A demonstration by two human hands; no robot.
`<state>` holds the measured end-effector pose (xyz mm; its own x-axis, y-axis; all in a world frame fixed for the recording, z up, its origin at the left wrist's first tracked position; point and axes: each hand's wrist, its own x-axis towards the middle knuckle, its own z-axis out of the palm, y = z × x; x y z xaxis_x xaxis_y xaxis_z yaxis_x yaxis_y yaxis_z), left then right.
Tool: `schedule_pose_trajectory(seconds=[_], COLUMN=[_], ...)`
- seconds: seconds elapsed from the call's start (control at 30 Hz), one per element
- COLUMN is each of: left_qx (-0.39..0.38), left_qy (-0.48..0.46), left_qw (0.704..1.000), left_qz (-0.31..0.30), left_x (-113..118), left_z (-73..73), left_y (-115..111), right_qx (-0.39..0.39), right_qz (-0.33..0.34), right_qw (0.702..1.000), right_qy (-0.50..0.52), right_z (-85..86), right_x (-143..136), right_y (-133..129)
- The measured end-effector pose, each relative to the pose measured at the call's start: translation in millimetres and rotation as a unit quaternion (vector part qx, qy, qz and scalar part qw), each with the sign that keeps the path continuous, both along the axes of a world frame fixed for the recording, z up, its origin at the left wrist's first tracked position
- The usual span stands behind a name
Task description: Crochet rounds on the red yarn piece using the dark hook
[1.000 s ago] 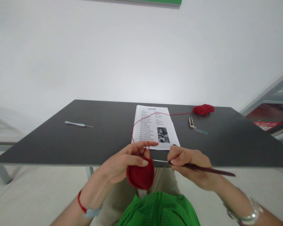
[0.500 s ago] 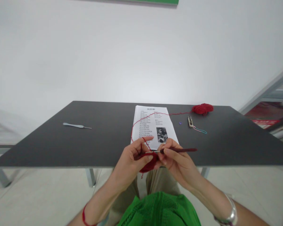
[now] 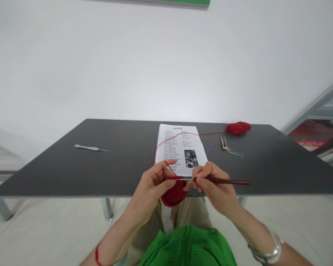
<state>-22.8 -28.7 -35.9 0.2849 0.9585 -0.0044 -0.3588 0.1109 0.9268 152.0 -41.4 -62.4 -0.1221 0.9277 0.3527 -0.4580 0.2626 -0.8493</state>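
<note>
Pinching the rim of a round, dark-red crocheted piece point(image 3: 173, 196) between thumb and fingers of the left hand point(image 3: 150, 188), with index stretched out under thin red yarn point(image 3: 170, 169), probably for tension. Gripping a slim silver hook with dark-brown handle point(image 3: 230, 181) in the right hand point(image 3: 218, 190), thumb and index squeezed onto it, likely for tip control. Holding both by the near edge of the black table point(image 3: 122, 162), with fluffy red yarn bundle point(image 3: 238, 128) parked farther back, presumably for easy feeding.

Over the last second, the hands point(image 3: 215, 191) have drawn closer together.
</note>
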Motion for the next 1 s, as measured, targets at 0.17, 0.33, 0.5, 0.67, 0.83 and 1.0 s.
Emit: schedule_pose_trajectory(seconds=[0.17, 0.33, 0.5, 0.67, 0.83, 1.0], left_qx=[0.008, 0.016, 0.051, 0.054, -0.003, -0.065], left_qy=[0.027, 0.047, 0.117, 0.144, 0.101, 0.031], left_qw=[0.999, 0.998, 0.988, 0.983, 0.993, 0.997], left_qz=[0.022, 0.039, 0.084, 0.096, 0.054, 0.014], left_x=[2.8, 4.0, 7.8, 7.9, 6.1, 5.7], left_z=[0.8, 2.0, 4.1, 1.4, -0.5, -2.0], left_y=[-0.6, -2.5, -5.2, -4.4, -3.3, -3.9], right_qx=[0.066, 0.155, 0.264, 0.278, 0.335, 0.463], right_qz=[-0.077, -0.127, -0.235, -0.259, -0.206, -0.180], right_qw=[0.992, 0.963, 0.882, 0.875, 0.856, 0.760], right_qy=[-0.078, -0.182, -0.312, -0.300, -0.335, -0.420], right_z=[-1.9, 0.9, 1.5, -3.4, -12.6, -11.4], right_x=[-1.2, -3.2, -9.5, -16.9, -13.8, -3.9], right_y=[-5.2, -10.6, -16.0, -17.3, -9.2, 6.5])
